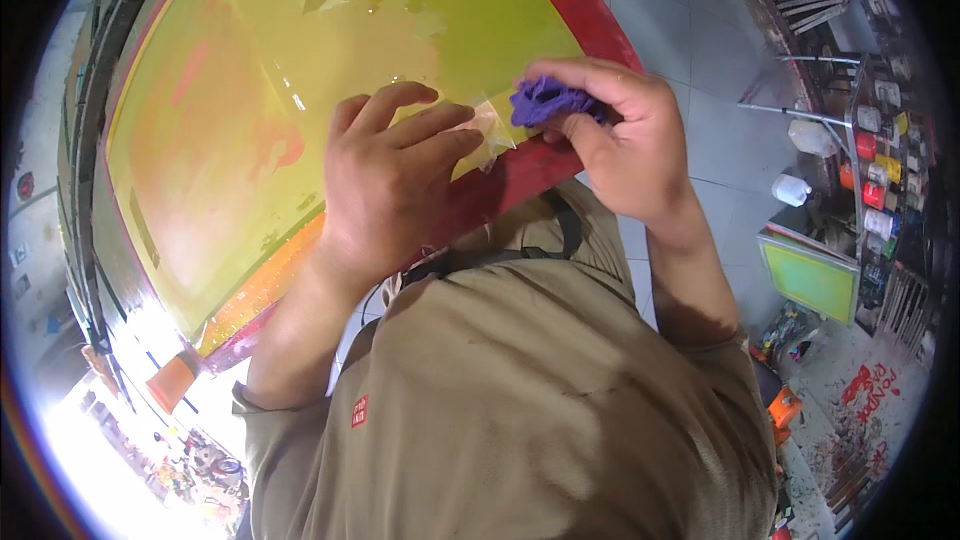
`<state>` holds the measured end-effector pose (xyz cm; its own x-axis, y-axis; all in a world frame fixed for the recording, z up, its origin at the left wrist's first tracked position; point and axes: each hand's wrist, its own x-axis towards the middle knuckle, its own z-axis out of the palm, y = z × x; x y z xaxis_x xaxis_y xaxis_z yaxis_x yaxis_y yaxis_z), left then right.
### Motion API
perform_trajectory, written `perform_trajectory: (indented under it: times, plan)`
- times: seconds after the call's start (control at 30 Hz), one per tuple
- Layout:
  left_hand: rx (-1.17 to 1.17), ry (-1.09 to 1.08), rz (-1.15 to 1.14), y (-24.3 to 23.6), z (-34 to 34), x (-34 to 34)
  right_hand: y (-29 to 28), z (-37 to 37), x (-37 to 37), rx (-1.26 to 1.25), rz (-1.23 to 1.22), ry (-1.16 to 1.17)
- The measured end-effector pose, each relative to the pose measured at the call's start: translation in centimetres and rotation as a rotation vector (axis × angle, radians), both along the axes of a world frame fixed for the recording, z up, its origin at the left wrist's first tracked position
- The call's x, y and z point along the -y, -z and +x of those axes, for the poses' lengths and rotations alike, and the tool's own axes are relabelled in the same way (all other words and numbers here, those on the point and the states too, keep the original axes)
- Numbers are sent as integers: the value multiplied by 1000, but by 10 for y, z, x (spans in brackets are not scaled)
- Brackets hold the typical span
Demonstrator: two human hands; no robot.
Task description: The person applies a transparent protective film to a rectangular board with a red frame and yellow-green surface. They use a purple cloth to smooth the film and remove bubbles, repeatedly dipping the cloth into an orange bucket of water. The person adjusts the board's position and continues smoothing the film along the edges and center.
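A large screen-printing frame with a red border (560, 0) and a wet yellow-green mesh (340, 30) lies in front of me. Over its near edge is my left hand (385, 165), fingers bent and spread apart, the thumb hidden. Close to those fingertips, a small piece of clear plastic film (490, 130) rests on the mesh near the border; whether the fingers touch it I cannot tell. My right hand (630, 130) grips a crumpled purple cloth (548, 103) above the frame's right-hand corner. Reddish stains (270, 145) mark the left part of the mesh.
To the right, a rack holds several paint containers (870, 195), with a white jug (810, 138) beside it. A smaller framed screen (810, 275) leans below. An orange cup (170, 383) stands by the frame's near-left corner. Grey floor tiles (650, 30) show beyond the right border.
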<state>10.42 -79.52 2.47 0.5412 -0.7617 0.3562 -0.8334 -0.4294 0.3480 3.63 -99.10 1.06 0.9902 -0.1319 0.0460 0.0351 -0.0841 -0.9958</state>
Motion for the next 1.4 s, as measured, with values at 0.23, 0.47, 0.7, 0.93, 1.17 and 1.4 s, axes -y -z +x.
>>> perform_trajectory:
  times: [0.23,0.47,0.7,0.93,1.17,1.4]
  plan:
    - [-80,-190,-150,14,-7,-21,-1,21,-33,364,-562,28]
    - [-40,-181,-240,22,-14,-26,-4,23,-12,304,-484,-230]
    - [-8,-170,-274,13,-15,-22,-5,29,-5,309,-458,-341]
    - [-10,-177,-274,11,-17,-23,-4,32,-11,311,-421,-217]
    - [52,-174,-328,21,-15,-27,-2,29,-14,291,-366,-155]
    - [52,-169,-360,21,-15,-29,-2,26,-14,144,-175,-144]
